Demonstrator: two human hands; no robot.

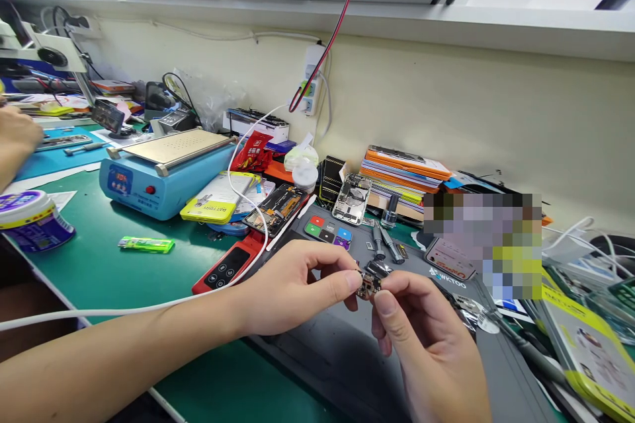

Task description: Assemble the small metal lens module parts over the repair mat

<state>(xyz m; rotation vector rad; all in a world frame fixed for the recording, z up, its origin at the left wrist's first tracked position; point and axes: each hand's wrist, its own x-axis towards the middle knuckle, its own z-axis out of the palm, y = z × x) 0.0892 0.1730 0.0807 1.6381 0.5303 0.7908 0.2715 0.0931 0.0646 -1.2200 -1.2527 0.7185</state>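
Note:
A small phone camera module or similar electronic part (pixel 368 285), dark with coppery patches, is pinched between my two hands above the grey work mat (pixel 317 357); its exact kind is hard to make out. My left hand (pixel 302 284) grips its left side between thumb and fingers. On its other side, my right hand (pixel 421 324) holds the edge with thumb and forefinger. Just beyond lie two grey screwdrivers (pixel 384 242) and an opened phone housing (pixel 352 199). Another opened phone (pixel 276 209) rests further left.
A blue heating plate machine (pixel 169 172) stands at the left, near a green lighter (pixel 146 245) and a purple tub (pixel 34 219). One white cable (pixel 149 307) crosses my left forearm. At far left is another person's hand (pixel 17 139). Yellow battery boxes (pixel 585 344) lie right.

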